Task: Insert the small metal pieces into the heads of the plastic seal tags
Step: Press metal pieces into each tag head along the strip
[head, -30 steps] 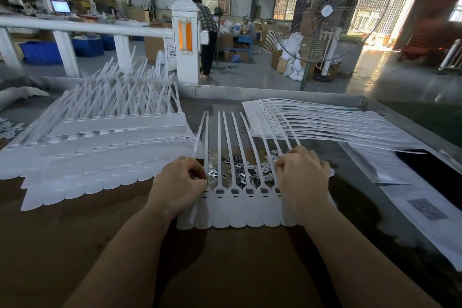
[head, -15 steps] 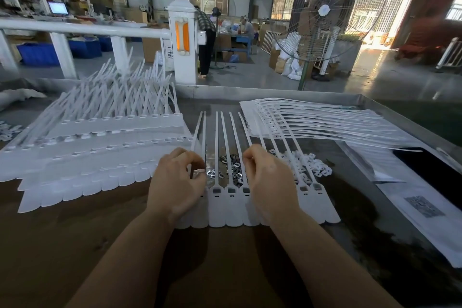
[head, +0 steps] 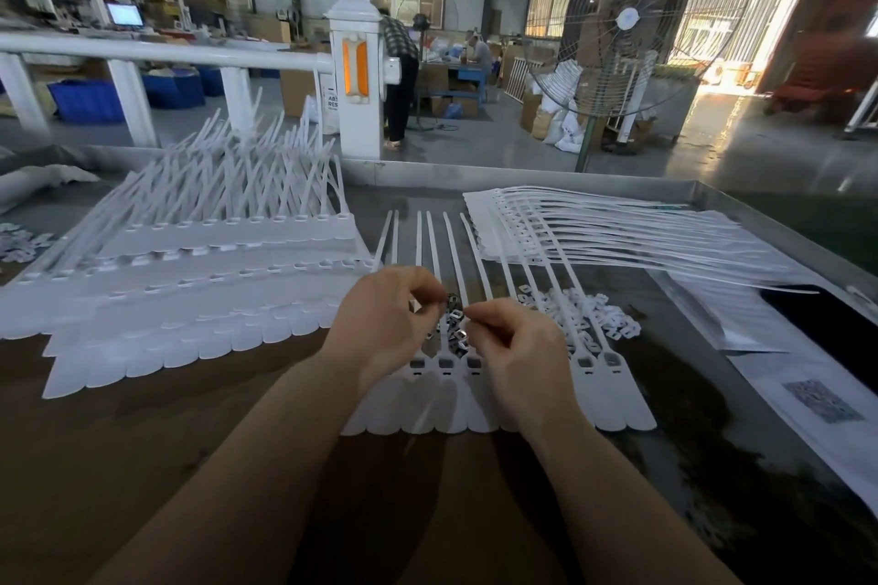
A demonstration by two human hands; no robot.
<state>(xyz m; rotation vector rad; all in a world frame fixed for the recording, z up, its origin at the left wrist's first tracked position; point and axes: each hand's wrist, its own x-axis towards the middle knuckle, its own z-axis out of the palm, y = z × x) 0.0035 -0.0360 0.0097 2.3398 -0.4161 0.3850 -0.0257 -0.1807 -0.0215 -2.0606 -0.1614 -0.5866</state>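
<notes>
Right hand [head: 515,349] — shifted left from the outer seal tags [head: 446,390]; both hands' fingers now pinching metal pieces [head: 453,323] beside left hand [head: 380,323].

Open brown desk [head: 142,466] along the near edge, wide room there for both forearms. Toward the left edge, stacked seal tags [head: 190,299] block the way, tails sticking up. At the right edge, another tag stack [head: 617,233] and papers [head: 807,404]. Mid-desk, a strip of tags [head: 442,399], metal pieces [head: 456,333] and white caps [head: 603,318] crowd the gap.
</notes>
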